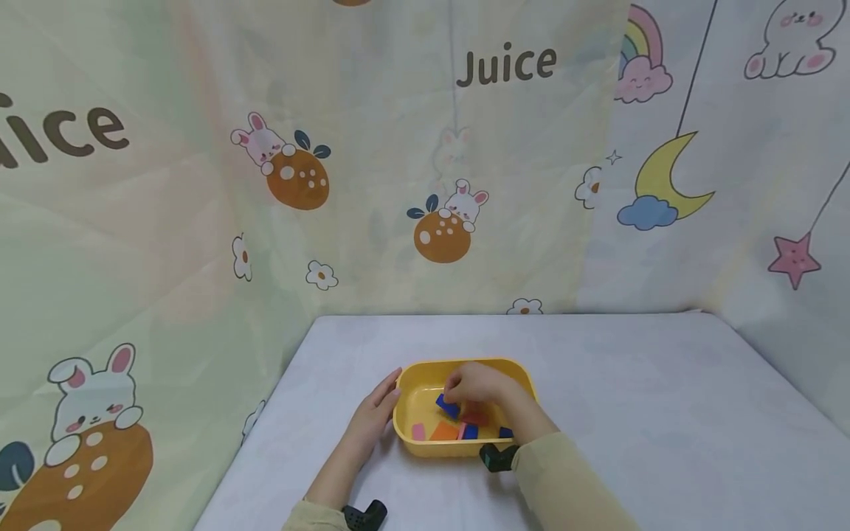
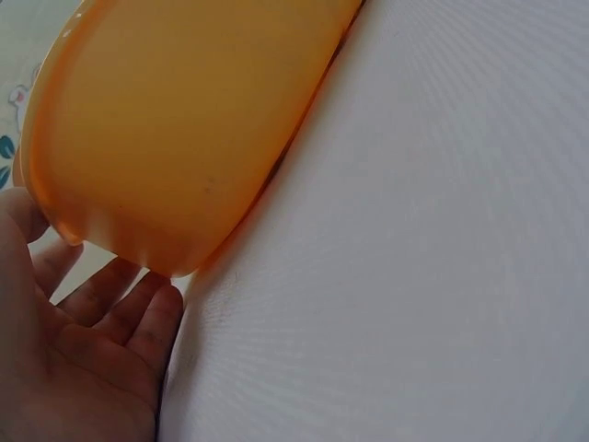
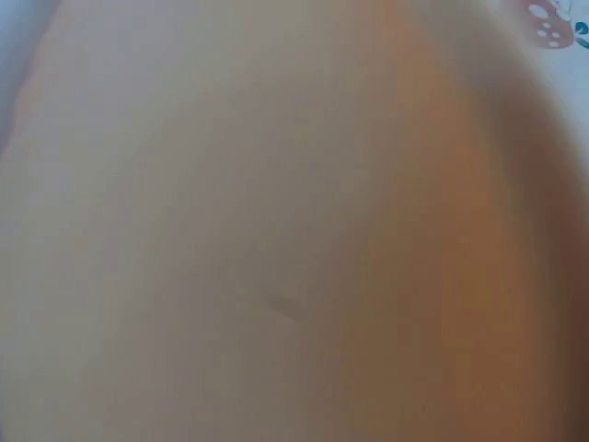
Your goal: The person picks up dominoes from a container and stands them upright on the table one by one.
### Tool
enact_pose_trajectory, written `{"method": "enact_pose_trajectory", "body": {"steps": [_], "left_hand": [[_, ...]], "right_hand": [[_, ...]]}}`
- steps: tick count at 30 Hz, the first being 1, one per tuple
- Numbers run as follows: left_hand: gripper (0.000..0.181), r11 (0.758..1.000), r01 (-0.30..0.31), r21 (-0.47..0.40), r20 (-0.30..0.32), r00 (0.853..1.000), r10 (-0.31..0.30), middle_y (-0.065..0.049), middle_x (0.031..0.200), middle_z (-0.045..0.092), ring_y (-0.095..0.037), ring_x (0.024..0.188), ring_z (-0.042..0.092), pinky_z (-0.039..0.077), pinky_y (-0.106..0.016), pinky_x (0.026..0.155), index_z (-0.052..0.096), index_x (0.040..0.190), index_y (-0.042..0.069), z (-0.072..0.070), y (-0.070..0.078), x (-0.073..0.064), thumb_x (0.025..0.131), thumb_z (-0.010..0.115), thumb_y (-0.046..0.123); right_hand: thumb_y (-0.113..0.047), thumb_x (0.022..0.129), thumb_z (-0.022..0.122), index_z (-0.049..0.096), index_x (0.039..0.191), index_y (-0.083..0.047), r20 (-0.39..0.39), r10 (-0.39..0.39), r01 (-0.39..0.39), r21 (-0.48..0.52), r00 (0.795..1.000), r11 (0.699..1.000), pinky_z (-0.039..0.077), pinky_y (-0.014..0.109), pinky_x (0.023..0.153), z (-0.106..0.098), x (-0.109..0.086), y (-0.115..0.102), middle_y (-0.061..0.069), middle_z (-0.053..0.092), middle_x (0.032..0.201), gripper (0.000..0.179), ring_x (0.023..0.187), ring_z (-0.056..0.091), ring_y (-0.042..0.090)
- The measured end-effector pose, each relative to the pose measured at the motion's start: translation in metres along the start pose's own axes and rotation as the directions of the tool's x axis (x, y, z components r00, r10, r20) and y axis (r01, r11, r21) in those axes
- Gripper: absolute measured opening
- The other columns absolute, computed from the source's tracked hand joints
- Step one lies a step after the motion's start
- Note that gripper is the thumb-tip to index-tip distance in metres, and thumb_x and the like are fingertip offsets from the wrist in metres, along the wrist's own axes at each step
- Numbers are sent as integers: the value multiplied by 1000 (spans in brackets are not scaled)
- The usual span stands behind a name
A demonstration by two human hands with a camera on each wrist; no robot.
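Observation:
A yellow plastic tray (image 1: 451, 448) sits on the table with several colored blocks inside. My left hand (image 1: 372, 413) touches the tray's left end from outside; in the left wrist view its fingers (image 2: 152, 322) lie fairly straight against the orange-looking wall. Inside the tray, my right hand (image 1: 481, 385) pinches a tilted blue block (image 1: 448, 406) with thumb and fingertips. Just below that hand lies a red-orange block (image 1: 474, 414). Along the near wall are an orange block (image 1: 444, 431), a pink block (image 1: 417, 431) and a blue block (image 1: 470, 431). The right wrist view is a close blur.
The white-covered table (image 1: 651, 413) stretches out around the tray. Behind it hangs a printed curtain (image 1: 372, 147) with bunnies and the word Juice. A dark wrist device (image 1: 498, 458) hangs by the tray's near rim, and another dark device (image 1: 365, 515) is at the left wrist.

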State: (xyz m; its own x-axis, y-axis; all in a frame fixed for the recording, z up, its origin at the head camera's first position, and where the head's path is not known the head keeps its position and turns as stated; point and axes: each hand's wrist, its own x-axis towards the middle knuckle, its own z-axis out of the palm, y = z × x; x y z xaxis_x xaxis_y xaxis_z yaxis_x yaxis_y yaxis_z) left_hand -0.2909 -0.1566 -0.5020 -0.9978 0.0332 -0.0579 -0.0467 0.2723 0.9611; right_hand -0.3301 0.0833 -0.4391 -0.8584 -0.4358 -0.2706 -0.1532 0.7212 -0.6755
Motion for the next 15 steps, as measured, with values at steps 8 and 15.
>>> {"method": "enact_pose_trajectory", "body": {"steps": [8,15], "left_hand": [[45,1000,-7,2,10,1000,7,1,156,42,-27,145,40,41,-50,114,46,143,46,0,2,-2,99,52,49],[45,1000,-8,4,17,1000,8,1,156,42,-26,145,40,40,-49,115,45,144,45,-2,1,-2,99,52,49]], "right_hand": [[-20,91,69,65,90,-16,-89,-66,73,78,994,994,42,23,53,-29,-17,3,6,64,83,6,60,47,15],[-22,93,67,62,96,-17,-307,-73,106,94,949,990,50,26,66,-55,-43,22,4,61,90,8,79,54,21]]}}
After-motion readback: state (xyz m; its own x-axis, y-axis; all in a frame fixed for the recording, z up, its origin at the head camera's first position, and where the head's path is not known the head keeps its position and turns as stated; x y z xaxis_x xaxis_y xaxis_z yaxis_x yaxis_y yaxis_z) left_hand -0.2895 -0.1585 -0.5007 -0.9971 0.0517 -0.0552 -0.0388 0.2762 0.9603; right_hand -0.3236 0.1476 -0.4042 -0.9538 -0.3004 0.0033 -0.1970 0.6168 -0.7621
